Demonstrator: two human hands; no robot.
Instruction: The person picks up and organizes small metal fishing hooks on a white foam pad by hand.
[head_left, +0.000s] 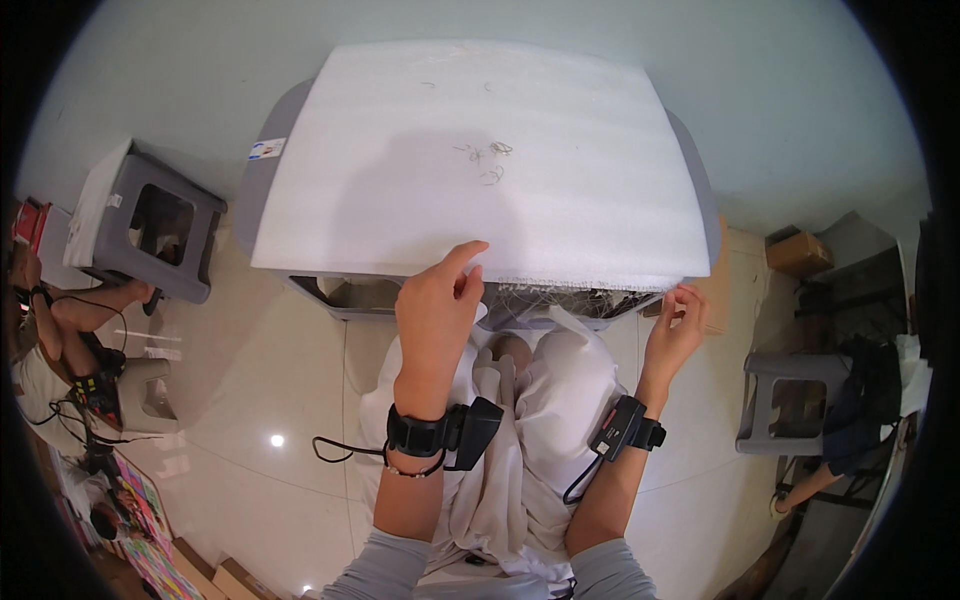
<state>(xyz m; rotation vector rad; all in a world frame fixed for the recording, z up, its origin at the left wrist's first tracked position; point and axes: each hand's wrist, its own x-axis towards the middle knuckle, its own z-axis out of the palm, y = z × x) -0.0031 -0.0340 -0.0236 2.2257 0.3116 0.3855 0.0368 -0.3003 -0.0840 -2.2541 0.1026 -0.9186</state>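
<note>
A white foam sheet point(590, 200) covers the top of a grey plastic table point(258, 215) in front of me. At its near edge is my left hand point(436, 305), its index finger and thumb apart with nothing visible between them. My right hand point(676, 330) is at the sheet's near right corner, fingertips drawn together; whatever they pinch is too small to make out. Between the hands, a row of small pale ends point(570, 284) runs along the edge, with thin tangled strands point(545, 300) below it. Small loose curly bits point(495, 150) lie on the sheet.
White cloth point(575, 370) covers my lap under the table edge. Grey stools stand at left point(150, 230) and right point(790, 395). Other people sit at the far left and far right. A cardboard box point(798, 255) rests by the right wall. Black devices with cables are strapped on both my wrists.
</note>
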